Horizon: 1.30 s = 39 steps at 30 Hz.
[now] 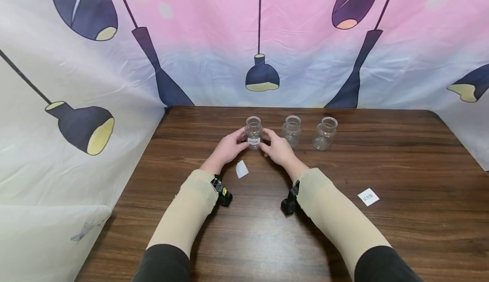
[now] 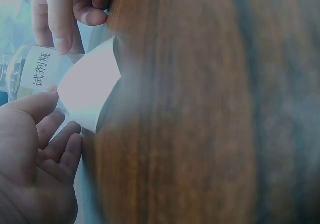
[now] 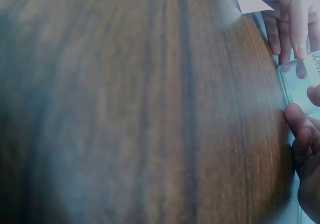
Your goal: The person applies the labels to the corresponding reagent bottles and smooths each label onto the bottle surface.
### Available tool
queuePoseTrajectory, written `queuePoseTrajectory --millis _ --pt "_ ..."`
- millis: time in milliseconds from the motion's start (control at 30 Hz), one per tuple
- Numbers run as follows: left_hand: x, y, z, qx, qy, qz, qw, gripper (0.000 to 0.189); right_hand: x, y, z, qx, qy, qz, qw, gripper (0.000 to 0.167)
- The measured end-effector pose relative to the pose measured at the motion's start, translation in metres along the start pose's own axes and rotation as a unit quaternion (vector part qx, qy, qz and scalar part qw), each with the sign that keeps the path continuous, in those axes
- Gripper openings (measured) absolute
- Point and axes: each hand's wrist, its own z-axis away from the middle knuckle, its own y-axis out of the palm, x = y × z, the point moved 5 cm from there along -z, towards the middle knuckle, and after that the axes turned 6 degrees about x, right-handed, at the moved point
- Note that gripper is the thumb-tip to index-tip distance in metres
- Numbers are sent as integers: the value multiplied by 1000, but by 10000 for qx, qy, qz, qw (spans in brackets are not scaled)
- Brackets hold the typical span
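A clear glass jar (image 1: 254, 125) stands upright near the back of the table, a white label (image 1: 254, 141) with printed characters on its front. On the jar's left side, my left hand (image 1: 228, 147) holds it between thumb and fingers, the thumb at the label's lower edge. My right hand (image 1: 279, 149) holds the opposite side, its thumb low by the label. In the left wrist view the label's characters (image 2: 41, 70) face the camera, between the two thumbs. A curled piece of white paper (image 1: 242, 169) lies on the table in front of the jar.
Two more clear glass jars without labels, one in the middle (image 1: 292, 125) and one on the right (image 1: 324, 134), stand in a row beside the held one. A white square with printed characters (image 1: 368, 197) lies on the wooden table (image 1: 420, 159) to the right. A patterned cloth (image 1: 214, 40) hangs behind.
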Motion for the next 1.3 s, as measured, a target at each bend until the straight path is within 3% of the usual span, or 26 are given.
queuePoseTrajectory --millis 333,667,833,1300 --pt "-1 0 5 96 52 165 9998 66 0 -2 8 43 -180 -38 9998 62" --pt "7 1 16 139 -92 539 9984 74 0 -5 29 132 -686 213 9973 64" --pt "11 -1 23 0 -153 875 9960 73 -1 -8 40 200 -897 223 9955 67" --pt "17 -10 39 -340 -139 1148 9927 64 -12 -28 66 339 -1252 547 9900 66"
